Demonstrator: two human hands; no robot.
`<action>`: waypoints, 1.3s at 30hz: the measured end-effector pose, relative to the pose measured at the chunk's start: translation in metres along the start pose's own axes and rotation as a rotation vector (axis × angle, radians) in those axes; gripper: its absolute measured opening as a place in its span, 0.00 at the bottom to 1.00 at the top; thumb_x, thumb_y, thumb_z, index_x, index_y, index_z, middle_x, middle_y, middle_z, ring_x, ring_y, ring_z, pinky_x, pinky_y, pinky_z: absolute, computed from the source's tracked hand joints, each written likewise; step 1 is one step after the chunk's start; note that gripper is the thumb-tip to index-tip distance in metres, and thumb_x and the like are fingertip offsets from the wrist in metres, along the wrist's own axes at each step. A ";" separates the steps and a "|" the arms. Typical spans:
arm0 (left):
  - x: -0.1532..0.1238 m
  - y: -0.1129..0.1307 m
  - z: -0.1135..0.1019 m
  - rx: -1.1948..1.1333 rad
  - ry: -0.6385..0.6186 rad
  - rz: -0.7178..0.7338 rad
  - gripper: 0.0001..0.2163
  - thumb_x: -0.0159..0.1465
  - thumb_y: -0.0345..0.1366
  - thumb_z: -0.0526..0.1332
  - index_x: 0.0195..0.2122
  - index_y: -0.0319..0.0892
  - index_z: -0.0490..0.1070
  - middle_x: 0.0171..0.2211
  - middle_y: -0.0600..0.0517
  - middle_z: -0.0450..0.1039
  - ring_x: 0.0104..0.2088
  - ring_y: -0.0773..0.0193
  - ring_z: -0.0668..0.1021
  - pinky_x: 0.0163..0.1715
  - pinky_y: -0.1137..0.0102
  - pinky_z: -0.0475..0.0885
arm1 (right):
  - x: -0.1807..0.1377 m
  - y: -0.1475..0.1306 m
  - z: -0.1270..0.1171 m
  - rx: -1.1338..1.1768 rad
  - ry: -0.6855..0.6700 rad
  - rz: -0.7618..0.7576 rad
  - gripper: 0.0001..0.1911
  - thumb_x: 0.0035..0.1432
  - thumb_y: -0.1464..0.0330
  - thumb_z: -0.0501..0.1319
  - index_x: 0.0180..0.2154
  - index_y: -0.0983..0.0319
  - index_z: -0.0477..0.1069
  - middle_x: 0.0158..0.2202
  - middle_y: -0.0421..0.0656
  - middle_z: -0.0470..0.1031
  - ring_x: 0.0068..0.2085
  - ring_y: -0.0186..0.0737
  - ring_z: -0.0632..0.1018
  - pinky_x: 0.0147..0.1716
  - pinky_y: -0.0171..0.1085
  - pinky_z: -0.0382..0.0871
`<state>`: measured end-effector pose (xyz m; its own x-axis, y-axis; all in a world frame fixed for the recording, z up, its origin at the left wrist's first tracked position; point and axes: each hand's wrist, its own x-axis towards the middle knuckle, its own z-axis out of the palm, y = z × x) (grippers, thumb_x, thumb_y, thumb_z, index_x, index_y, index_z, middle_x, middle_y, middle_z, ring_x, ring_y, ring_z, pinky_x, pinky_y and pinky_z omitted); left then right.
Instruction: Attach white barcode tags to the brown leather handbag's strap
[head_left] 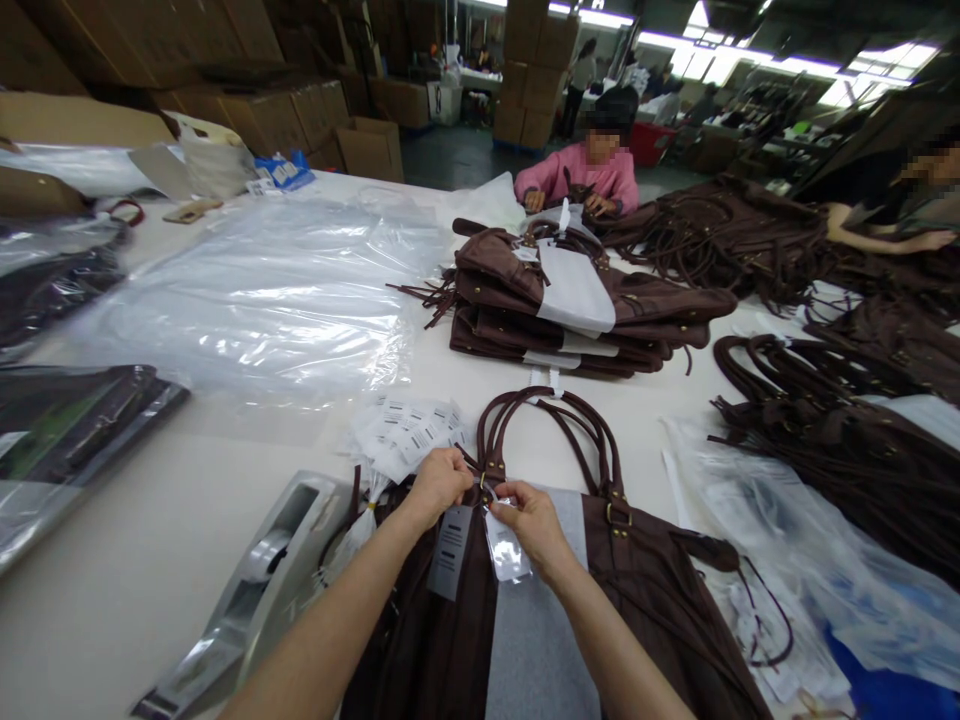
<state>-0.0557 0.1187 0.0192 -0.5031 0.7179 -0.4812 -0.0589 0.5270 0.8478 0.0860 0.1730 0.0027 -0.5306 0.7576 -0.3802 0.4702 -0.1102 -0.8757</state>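
A dark brown handbag point(645, 570) lies on the table in front of me, its looped handles point(611, 455) pointing away. A grey sheet point(536, 640) lies over its middle. At the base of the near-left handle, my left hand point(442, 488) is closed in a pinch on a thin tag string point(489, 490). My right hand point(531, 520) pinches the other side of that string, just above a shiny white tag point(507, 548). A grey printed hang tag point(451, 553) dangles below my left fingers. The exact fingertip contact is partly hidden.
Left of the bag stand a tape dispenser point(277, 560) and a bunch of white labels point(405, 430). Clear plastic bags point(262, 290) spread behind. Stacked brown handbags point(585, 300) lie ahead, more bags point(825, 440) at right. A person in pink point(555, 172) works across the table.
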 end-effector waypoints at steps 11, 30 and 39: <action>0.000 0.010 0.004 -0.357 -0.113 -0.081 0.06 0.41 0.30 0.57 0.19 0.40 0.57 0.19 0.53 0.69 0.10 0.78 0.59 0.11 0.78 0.44 | 0.000 0.003 -0.002 0.254 -0.046 0.087 0.17 0.35 0.65 0.63 0.32 0.64 0.68 0.20 0.36 0.68 0.22 0.34 0.69 0.22 0.32 0.61; -0.043 0.007 -0.012 -0.006 -0.156 -0.157 0.03 0.48 0.32 0.56 0.22 0.40 0.61 0.12 0.60 0.60 0.10 0.76 0.60 0.10 0.79 0.45 | -0.018 -0.015 -0.014 0.680 -0.250 0.387 0.19 0.29 0.69 0.69 0.27 0.66 0.65 0.23 0.41 0.73 0.24 0.34 0.73 0.25 0.33 0.67; -0.059 0.005 -0.016 -0.298 -0.378 -0.217 0.13 0.48 0.42 0.62 0.29 0.42 0.59 0.17 0.60 0.62 0.11 0.75 0.64 0.09 0.81 0.49 | -0.022 -0.021 -0.003 0.578 -0.274 0.391 0.14 0.30 0.68 0.63 0.25 0.66 0.65 0.18 0.39 0.69 0.15 0.27 0.66 0.12 0.26 0.55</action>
<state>-0.0401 0.0718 0.0553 -0.1089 0.7497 -0.6527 -0.3978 0.5689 0.7198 0.0896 0.1603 0.0302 -0.5930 0.4153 -0.6899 0.2547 -0.7161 -0.6499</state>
